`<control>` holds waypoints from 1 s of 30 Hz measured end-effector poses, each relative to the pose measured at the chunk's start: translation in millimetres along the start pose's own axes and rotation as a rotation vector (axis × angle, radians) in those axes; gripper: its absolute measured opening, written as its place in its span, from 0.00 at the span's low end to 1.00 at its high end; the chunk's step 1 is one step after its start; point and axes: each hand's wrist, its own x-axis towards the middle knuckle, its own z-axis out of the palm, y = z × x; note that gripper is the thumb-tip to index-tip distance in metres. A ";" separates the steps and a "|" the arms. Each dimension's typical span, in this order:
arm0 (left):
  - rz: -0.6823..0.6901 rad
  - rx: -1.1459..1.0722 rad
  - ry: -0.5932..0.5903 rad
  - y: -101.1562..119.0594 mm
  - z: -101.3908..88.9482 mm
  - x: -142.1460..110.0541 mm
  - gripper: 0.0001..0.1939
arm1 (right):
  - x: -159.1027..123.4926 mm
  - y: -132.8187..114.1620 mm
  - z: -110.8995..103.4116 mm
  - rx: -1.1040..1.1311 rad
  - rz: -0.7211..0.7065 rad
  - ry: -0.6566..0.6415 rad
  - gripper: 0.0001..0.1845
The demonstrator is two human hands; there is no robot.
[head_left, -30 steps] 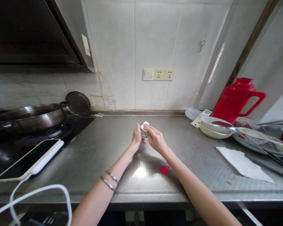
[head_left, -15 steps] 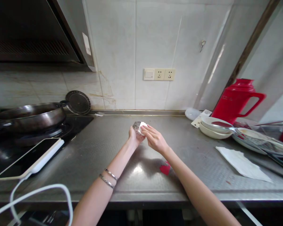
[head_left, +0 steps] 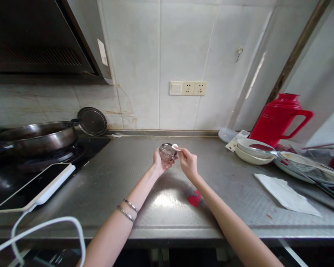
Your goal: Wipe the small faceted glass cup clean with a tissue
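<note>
In the head view my left hand (head_left: 161, 165) cradles a small round clear glass dish (head_left: 167, 150) above the counter, fingers curled beneath it. My right hand (head_left: 188, 162) pinches a small white wad (head_left: 175, 147), like tissue or a cotton pad, at the right rim of the glass. Whether the wad touches the rim is hard to tell. Below my right forearm a red heart-shaped patch (head_left: 195, 198) shows on the counter, partly covered by the arm.
On the metal counter (head_left: 122, 170), a folded white paper (head_left: 288, 193), stacked bowls (head_left: 253, 158) and a red thermos (head_left: 278, 118) stand at right. At left are a pan (head_left: 41, 140) on the stove, a phone (head_left: 35, 187) and its white cable (head_left: 52, 221).
My right hand has drawn back to the right and closed into a pinch on the white wad, which covered the glass before. More of the glass shows now.
</note>
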 end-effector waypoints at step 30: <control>0.497 0.707 0.204 -10.1 -13.0 13.6 0.47 | 21.1 37.3 -2.0 0.387 0.451 0.155 0.21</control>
